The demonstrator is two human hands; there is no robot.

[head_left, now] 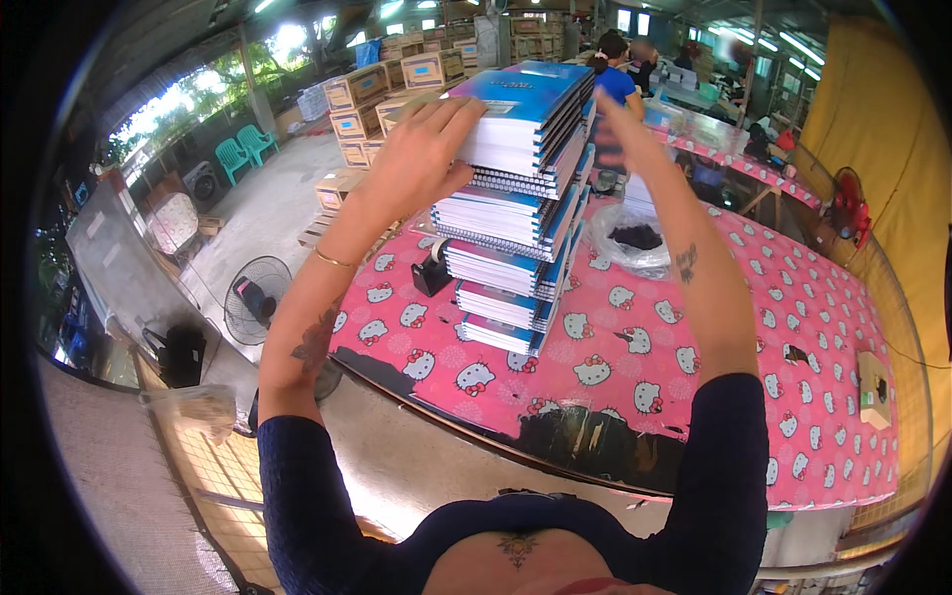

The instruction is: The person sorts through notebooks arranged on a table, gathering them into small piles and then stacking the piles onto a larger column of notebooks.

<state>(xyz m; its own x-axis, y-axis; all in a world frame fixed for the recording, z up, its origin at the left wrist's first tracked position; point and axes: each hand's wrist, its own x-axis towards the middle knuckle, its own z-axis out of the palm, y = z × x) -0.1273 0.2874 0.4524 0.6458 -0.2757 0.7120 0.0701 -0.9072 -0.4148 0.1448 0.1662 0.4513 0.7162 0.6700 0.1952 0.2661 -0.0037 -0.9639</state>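
A tall stack of blue-covered spiral notebooks [496, 213] stands on the table, its groups of white page edges facing me. At the top left edge of the stack, my left hand [426, 149] rests with its fingers stretched over the upper notebooks and its thumb against their side. My right hand [622, 134] is raised beside the right side of the stack, blurred, with its fingers apart; whether it touches the covers cannot be made out. A black tape dispenser [430, 270] sits just left of the stack.
A pink patterned cover [595, 367] lies over the table, torn at the near edge. A clear plastic bag [632, 243] with dark contents lies right of the stack. Cardboard boxes [357, 91] stand behind, a floor fan [258, 297] left. A person in blue [617, 79] is farther back.
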